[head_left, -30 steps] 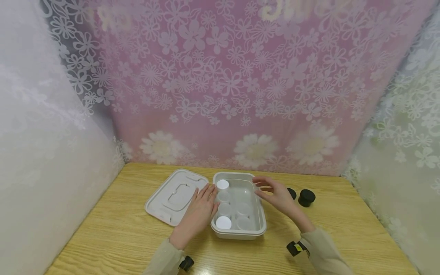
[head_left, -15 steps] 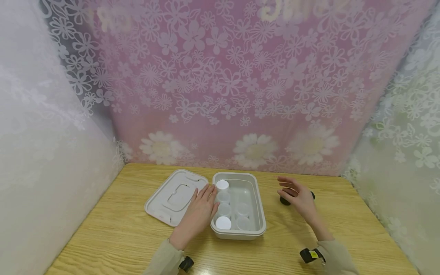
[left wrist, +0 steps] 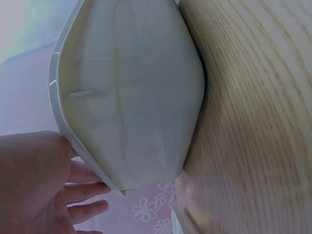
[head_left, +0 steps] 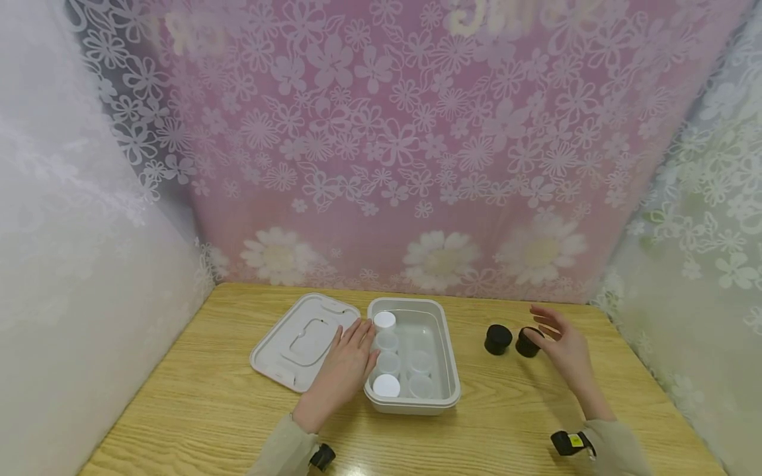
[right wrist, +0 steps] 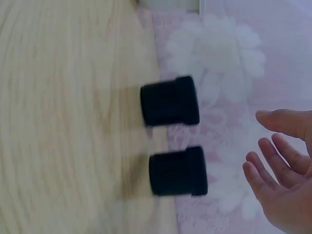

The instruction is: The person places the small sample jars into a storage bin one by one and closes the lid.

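My left hand point(head_left: 345, 362) lies with straight fingers on the left rim of a pale grey plastic box point(head_left: 449, 357); the left wrist view shows its fingers point(left wrist: 80, 190) at the rim. Inside the box stand several small round containers, some with white lids point(head_left: 387, 385) and some clear-topped point(head_left: 421, 387). My right hand point(head_left: 562, 347) is over the right one of two black lidded jars, its fingers apart and holding nothing. In the right wrist view a gap separates the hand point(right wrist: 287, 170) from both jars, one jar point(right wrist: 170, 102) above the other jar point(right wrist: 178, 171).
The box's pale lid point(head_left: 280, 357) lies on the wooden table point(head_left: 196, 396), left of the box and partly behind my left hand. A pink flowered curtain point(head_left: 369, 165) hangs along the table's back edge, with pale cloth point(head_left: 702, 297) on the right side.
My right hand has moved right, from the box's right rim past the left black jar to over the right one. My left hand and the box have stayed put.
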